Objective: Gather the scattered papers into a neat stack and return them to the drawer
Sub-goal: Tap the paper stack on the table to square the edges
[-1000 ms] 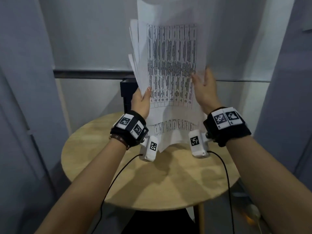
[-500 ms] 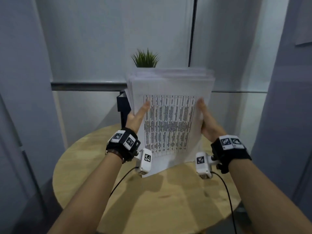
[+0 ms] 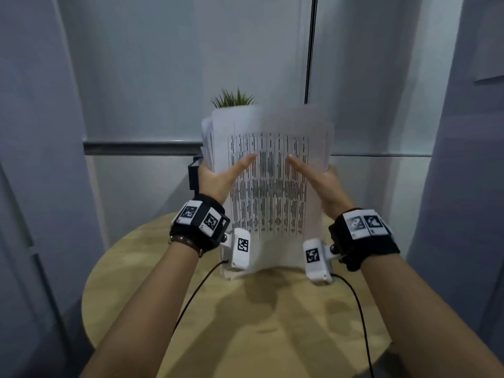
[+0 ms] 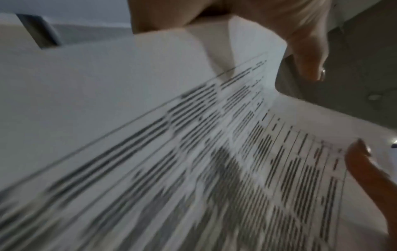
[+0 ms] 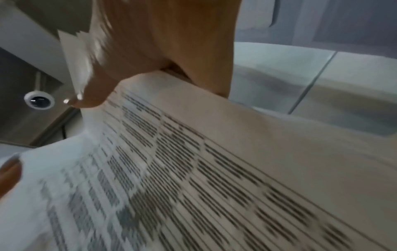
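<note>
In the middle of the head view, the stack of papers (image 3: 268,192) stands upright on its lower edge on the round wooden table (image 3: 245,323). The left hand (image 3: 218,178) and right hand (image 3: 324,184) clamp its sides, thumbs across the printed front sheet, fingers seemingly behind. A plant (image 3: 233,99) peeks above.

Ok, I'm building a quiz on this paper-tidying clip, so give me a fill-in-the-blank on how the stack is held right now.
1. The stack of papers stands upright with its bottom edge on the round ____ table.
2. The left hand and right hand hold the stack by its two ____.
3. Both ____ lie across the printed front sheet.
4. Behind the top of the stack shows a green ____.

Missing words: wooden; sides; thumbs; plant
</note>
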A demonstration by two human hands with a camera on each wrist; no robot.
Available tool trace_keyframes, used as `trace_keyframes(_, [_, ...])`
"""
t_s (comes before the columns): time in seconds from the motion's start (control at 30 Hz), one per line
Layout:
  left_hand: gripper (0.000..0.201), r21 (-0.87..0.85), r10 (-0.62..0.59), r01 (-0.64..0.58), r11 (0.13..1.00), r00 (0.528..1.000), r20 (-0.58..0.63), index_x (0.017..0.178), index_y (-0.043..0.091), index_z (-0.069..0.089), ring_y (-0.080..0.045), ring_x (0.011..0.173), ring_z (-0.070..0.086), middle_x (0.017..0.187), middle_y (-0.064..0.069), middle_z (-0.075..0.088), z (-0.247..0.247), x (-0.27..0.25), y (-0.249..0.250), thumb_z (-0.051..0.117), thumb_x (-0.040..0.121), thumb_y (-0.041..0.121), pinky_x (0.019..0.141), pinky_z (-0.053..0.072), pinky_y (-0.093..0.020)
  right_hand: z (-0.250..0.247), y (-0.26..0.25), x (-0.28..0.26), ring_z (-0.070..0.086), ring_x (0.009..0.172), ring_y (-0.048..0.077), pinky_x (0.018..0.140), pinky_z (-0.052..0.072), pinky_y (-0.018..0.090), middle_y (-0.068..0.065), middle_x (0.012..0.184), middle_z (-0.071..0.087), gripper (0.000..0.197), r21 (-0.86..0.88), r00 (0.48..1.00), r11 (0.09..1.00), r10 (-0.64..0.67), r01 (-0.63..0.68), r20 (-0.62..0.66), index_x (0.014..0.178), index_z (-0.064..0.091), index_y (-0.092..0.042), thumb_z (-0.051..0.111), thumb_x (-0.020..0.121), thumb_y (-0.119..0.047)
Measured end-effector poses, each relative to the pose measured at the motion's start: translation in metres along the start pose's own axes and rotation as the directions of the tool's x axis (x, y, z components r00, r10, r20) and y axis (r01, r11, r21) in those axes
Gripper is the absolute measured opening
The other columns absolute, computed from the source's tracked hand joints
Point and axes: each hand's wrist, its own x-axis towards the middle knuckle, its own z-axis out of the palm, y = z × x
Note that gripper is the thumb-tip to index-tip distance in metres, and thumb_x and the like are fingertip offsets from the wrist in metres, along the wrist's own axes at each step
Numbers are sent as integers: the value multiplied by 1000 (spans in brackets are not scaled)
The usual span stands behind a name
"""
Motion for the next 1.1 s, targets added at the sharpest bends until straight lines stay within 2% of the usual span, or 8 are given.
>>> trace_keyframes(0.1, [76,-20,54,-52,998,996,64,130,24,49,-10,107,59,120,0,62,-2,-1,-2,82,64,44,98,49,-33,-5,5,-6,61,111,14,102,45,40,-5,117,66,67,81,1000,997,-10,8,24,117,56,-33,76,61,-63])
trace_keyframes(0.33, [150,61,-84,73,995,976,202,148,21,29,-17,128,44,142,-1,48,-3,-4,-32,60,19,92,112,24,-39,-16,53,-10,66,109,29,102,44,53,7,116,70,104,65,976,977,194,-201,103,126,58,-14,75,44,-76])
trace_keyframes(0.47, [101,-25,-67,70,997,990,122,120,29,51,1,93,53,99,19,56,1,-2,-34,68,30,73,91,37,-13,-11,65,3,57,118,24,106,38,52,-2,127,62,117,15,955,958,284,-286,88,135,49,-20,77,37,-78])
trace_keyframes(0.6, [43,112,-22,8,994,991,129,82,29,53,-7,70,55,78,8,58,14,10,-17,75,59,58,70,54,-25,3,42,11,60,117,23,101,46,47,3,129,62,100,47,988,987,149,-151,30,135,49,-20,79,52,-67])
trace_keyframes(0.7, [50,151,-42,35,988,998,43,79,22,49,-11,70,55,78,3,56,14,20,-7,74,64,62,62,48,-22,12,33,9,49,130,28,106,40,53,7,143,49,129,66,987,985,158,-156,-23,145,32,-20,80,39,-76])
trace_keyframes(0.8, [98,182,-103,91,979,993,57,117,11,56,-22,100,63,109,-7,66,-1,24,-20,76,45,75,92,51,-36,14,32,1,42,134,29,110,35,51,7,147,41,132,47,986,986,164,-162,-41,148,24,-17,81,43,-71])
trace_keyframes(0.9, [41,184,-170,148,972,979,113,96,27,52,0,81,54,89,12,58,-19,16,-47,75,71,50,89,42,-28,9,42,-5,35,136,31,113,31,51,11,151,32,140,17,974,974,226,-226,18,151,10,-9,79,45,-69])
trace_keyframes(1.1, [67,288,-273,235,928,957,96,119,16,59,-15,101,59,108,7,63,-36,4,-82,80,65,49,92,45,-31,16,49,-11,37,137,33,114,27,53,16,148,40,120,86,964,961,263,-264,27,147,22,-2,79,59,-60])
